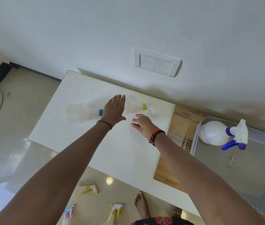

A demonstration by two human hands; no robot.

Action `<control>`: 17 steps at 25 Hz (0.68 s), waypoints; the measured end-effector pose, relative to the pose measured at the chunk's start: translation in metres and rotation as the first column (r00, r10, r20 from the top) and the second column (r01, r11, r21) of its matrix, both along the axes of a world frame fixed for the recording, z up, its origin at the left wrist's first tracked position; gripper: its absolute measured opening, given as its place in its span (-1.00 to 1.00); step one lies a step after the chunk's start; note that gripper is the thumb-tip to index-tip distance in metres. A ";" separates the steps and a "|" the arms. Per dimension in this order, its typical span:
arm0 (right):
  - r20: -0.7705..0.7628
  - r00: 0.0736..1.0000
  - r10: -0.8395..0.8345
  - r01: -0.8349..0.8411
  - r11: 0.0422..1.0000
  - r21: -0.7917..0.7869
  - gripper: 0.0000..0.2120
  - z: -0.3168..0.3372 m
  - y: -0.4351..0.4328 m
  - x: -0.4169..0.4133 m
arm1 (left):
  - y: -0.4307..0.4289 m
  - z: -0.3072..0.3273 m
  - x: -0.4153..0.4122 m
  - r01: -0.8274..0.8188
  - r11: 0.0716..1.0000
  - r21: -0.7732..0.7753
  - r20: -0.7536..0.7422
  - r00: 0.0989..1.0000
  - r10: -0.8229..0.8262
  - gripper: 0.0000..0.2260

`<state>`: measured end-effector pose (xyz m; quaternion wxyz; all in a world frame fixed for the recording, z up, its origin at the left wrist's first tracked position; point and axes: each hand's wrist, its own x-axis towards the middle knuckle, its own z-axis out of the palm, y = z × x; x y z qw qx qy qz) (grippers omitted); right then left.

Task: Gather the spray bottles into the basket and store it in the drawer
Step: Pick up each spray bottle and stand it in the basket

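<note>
Starting at the left of the white tabletop [96,148], the blue-collared bottle [78,113] lies on its side with its base to the left and its collar to the right. Its long axis therefore runs left to right, and its neck end disappears under the left hand [114,109]. That hand is flat, with fingers straight and together, pointing away toward the wall and so across both bottle axes. It grasps nothing, and contact with either bottle cannot be confirmed. Emerging from beneath its fingers, the yellow-collared bottle [135,106] also lies on its side, base under the hand, collar and white trigger head to the right. Just on the near side of that neck hovers the right hand [142,125], fingers loosely spread and relaxed, holding nothing. Judgement: the right hand is the nearer one for the yellow-collared bottle, whose neck lies just beyond its fingertips. The left hand is the nearer one for the blue-collared bottle, whose collar sits at the left edge of that hand, near the wrist. Either grasp calls for fingers closing across the bottle's axis. Farther right, well apart from both hands, the basket [195,137] rests on a wooden surface [179,127] and already contains one white bottle [214,134] with a blue trigger.
</note>
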<state>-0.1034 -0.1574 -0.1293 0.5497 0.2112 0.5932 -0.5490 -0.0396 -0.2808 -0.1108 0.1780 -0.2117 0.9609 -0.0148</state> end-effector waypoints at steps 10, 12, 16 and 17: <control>-0.010 1.000 0.015 -0.015 0.999 -0.051 -0.53 0.011 0.003 0.007 | 0.013 -0.006 0.015 -0.102 0.994 0.036 -0.068 0.992 0.104 -0.32; -0.010 1.000 0.012 -0.012 0.998 -0.056 -0.52 0.016 0.010 0.010 | 0.021 -0.005 0.028 -0.151 0.985 0.079 -0.115 0.981 0.159 -0.30; 0.034 0.999 -0.011 0.013 0.997 -0.080 -0.49 0.026 0.024 0.018 | 0.042 0.007 0.049 -0.218 0.960 0.177 -0.207 0.945 0.252 -0.27; 0.047 0.999 -0.012 0.016 0.995 -0.094 -0.47 0.030 0.029 0.020 | 0.049 0.012 0.055 -0.234 0.950 0.208 -0.234 0.931 0.280 -0.26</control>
